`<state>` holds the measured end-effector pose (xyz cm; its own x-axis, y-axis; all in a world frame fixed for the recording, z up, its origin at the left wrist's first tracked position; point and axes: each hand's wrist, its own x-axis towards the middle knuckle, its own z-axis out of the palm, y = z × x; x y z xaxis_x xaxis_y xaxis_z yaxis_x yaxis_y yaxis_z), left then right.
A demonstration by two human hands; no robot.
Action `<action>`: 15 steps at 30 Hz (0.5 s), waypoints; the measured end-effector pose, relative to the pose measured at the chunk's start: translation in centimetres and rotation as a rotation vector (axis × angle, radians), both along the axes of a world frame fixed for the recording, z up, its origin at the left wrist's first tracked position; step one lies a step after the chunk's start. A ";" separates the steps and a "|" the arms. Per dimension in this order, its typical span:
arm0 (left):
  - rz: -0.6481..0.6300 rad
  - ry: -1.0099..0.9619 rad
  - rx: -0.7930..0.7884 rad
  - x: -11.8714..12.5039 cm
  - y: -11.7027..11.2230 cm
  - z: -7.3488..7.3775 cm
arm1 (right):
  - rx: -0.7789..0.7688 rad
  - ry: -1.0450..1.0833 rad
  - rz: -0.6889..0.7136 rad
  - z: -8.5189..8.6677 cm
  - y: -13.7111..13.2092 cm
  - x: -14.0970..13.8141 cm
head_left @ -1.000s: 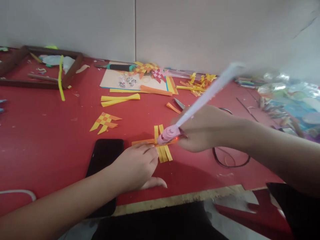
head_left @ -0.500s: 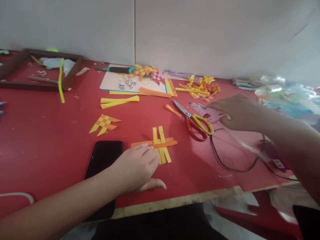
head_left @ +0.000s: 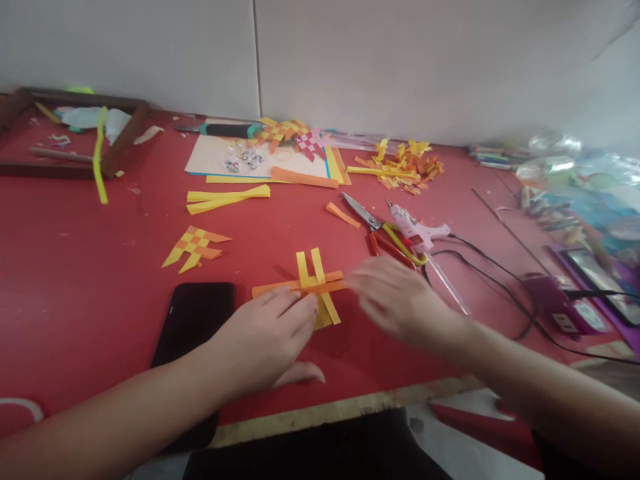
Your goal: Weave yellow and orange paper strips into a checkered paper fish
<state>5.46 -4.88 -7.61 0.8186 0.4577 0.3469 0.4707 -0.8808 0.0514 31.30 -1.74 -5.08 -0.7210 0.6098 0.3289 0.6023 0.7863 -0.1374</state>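
Note:
Yellow and orange paper strips (head_left: 327, 308) cross in a small weave on the red table. My left hand (head_left: 273, 333) lies over the left side of the weave, fingertips pressing on the strips and thumb stretched away. Just right of it is my right hand (head_left: 405, 297), its fingers extended and slightly blurred. Their tips reach the right ends of the orange strips; whether they touch is unclear. Beyond that hand lie red-and-yellow-handled scissors (head_left: 367, 212), partly overlapped by a pink glue gun (head_left: 417, 233) with a clear glue stick. A finished woven paper fish (head_left: 196, 248) sits to the left.
A black phone (head_left: 197, 320) lies beside my left forearm. Yellow strips (head_left: 227, 198), paper scraps (head_left: 400, 170), a cutter knife (head_left: 230, 130) and a wooden frame (head_left: 50, 171) are farther back. Cables run to a purple power socket (head_left: 565, 310) at right.
My right hand has let go of the glue gun and moved left and nearer, to the weave's right end. My left hand stays on the strips. The view has shifted slightly right.

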 end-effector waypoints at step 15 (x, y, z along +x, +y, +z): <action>-0.015 -0.001 0.006 0.1 0.0 0.0 | -0.027 0.193 0.052 -3.6 -0.7 -1.1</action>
<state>5.51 -4.91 -7.58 0.8247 0.4438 0.3506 0.4578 -0.8878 0.0471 30.23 -2.48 -8.70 -0.6767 0.5842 0.4482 0.5219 0.8099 -0.2677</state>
